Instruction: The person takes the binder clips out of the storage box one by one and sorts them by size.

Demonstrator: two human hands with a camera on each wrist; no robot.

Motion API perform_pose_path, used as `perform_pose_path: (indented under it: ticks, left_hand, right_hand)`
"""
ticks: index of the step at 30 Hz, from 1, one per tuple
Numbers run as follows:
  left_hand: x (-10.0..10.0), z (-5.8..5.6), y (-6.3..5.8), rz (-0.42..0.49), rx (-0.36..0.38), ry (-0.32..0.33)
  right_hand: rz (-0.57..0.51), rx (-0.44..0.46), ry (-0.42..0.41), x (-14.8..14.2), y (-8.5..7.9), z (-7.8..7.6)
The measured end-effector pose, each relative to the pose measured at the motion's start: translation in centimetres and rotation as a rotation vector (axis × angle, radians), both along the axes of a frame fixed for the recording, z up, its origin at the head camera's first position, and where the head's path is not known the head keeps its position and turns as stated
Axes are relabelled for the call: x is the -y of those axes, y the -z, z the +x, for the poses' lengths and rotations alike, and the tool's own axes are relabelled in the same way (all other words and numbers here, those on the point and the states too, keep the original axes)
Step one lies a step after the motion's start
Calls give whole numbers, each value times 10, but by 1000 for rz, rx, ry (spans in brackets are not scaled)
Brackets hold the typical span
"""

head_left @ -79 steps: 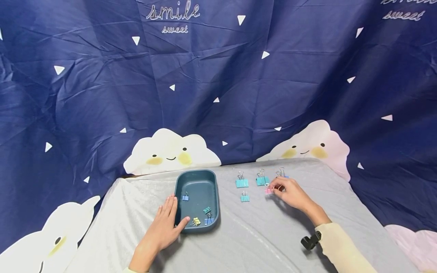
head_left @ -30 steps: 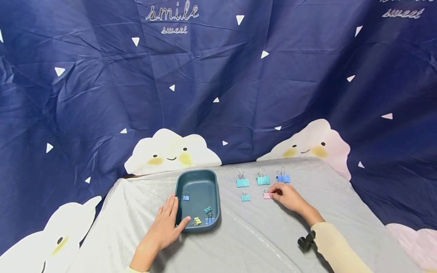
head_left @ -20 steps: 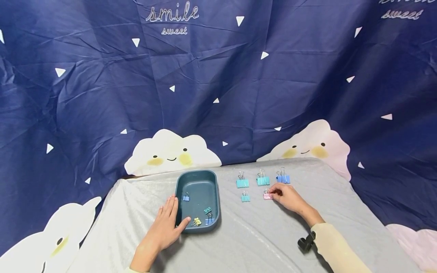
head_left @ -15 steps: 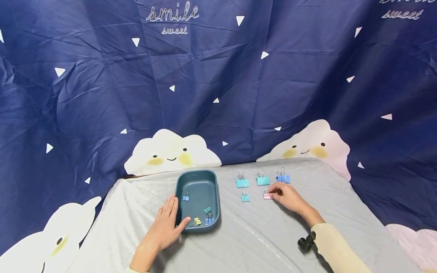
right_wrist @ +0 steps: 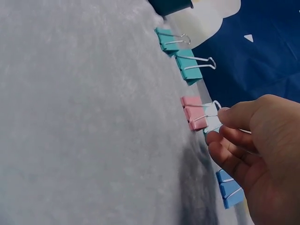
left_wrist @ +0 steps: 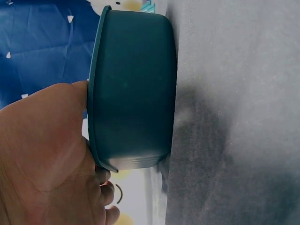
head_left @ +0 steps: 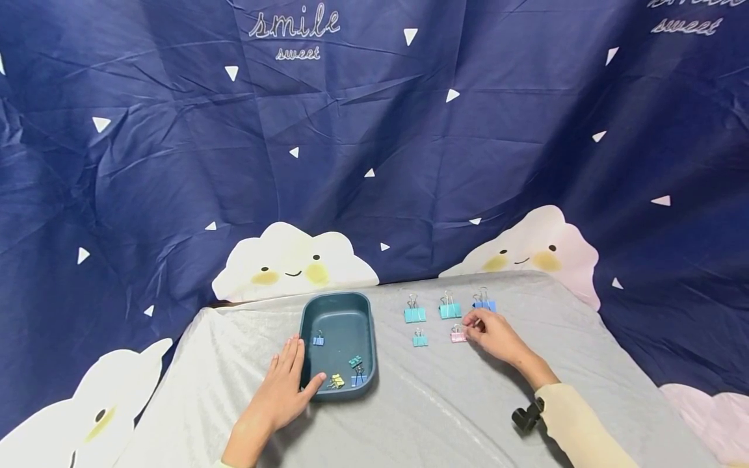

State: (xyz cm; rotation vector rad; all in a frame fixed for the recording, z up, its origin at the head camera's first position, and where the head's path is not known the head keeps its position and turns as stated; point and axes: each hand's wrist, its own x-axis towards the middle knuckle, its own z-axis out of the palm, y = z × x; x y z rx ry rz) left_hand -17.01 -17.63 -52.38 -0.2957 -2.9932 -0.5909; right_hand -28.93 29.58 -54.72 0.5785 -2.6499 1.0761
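Observation:
A pink binder clip (head_left: 458, 334) stands on the grey cloth, wire handles up. Right beside it is my right hand (head_left: 494, 335), thumb and fingers loosely bent; in the right wrist view the thumb tip (right_wrist: 225, 115) is at the wire handle of the pink clip (right_wrist: 193, 114), with a gap between thumb and fingers. My left hand (head_left: 279, 390) rests on the dark teal box (head_left: 372, 344), straight fingers along its left side and thumb over the near rim. In the left wrist view the box's outer wall (left_wrist: 133, 89) fills the middle.
Behind the pink clip stand two large turquoise clips (head_left: 415, 315) and a large blue clip (head_left: 484, 305); a small turquoise clip (head_left: 420, 340) is to its left. Inside the box lie blue clips (head_left: 318, 340), a yellow clip (head_left: 336, 381) and a green clip (head_left: 355, 361). A patterned blue curtain (head_left: 351, 130) hangs behind.
My right hand brought the pink clip down a little toward me into line with the small turquoise clip, then let go and drew slightly away. The left hand stayed on the box.

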Motion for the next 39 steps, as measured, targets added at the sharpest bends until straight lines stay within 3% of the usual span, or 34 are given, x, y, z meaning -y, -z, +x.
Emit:
perform_pose_path:
  ticks: [8, 19, 28, 39]
  left_hand:
    - [0, 0, 1, 6, -8, 1]
    - [0, 0, 2, 3, -10, 2]
    - [0, 0, 1, 11, -8, 2]
    - [1, -1, 2, 15, 8, 2]
  right_hand:
    - [10, 31, -33, 12, -14, 3]
    - [14, 35, -165, 43, -40, 9]
    - [98, -29, -230, 76, -60, 11]
    - [157, -71, -384, 123, -83, 14]
